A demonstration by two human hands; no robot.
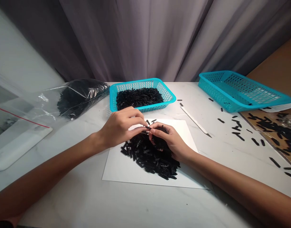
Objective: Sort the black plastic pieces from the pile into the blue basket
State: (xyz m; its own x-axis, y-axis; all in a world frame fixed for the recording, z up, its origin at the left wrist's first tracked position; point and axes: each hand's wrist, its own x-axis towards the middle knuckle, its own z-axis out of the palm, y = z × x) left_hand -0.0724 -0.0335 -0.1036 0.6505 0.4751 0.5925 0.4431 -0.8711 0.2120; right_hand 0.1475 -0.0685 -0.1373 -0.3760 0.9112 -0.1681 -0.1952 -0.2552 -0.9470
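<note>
A small black strip-shaped piece (148, 128) is pinched between both hands' fingertips. My left hand (124, 124) closes thumb and forefinger on its left end. From the other side, my right hand (164, 136) pinches it, and more black pieces seem to be cupped in the palm, partly hidden by the fingers. Below the hands lies a heap of similar black pieces (157, 160) on a white sheet (119, 167). Some pieces show small light marks or holes.
A blue basket (170, 98) of black pieces stands behind the sheet. Left of it lies a clear zip bag (76, 98) of the same. A craft knife (195, 121) rests at right, near loose pieces (238, 134) and another blue basket (221, 93).
</note>
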